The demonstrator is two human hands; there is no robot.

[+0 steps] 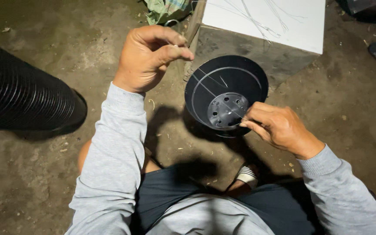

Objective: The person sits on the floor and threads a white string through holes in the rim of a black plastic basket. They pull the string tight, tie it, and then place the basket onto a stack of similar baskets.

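Left hand up near the top middle, fingers pinched tight on one end of a thin wire. Right hand at the middle right, pinching the other end, touching the rim of a black pot. Wire stretched across the pot's open mouth. Pot in the middle, holes in its bottom. More wires on a white board at the top right. Stack of black pots lying at the left.

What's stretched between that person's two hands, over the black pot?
In the head view, a thin wire runs from the left hand across the black pot to the right hand.
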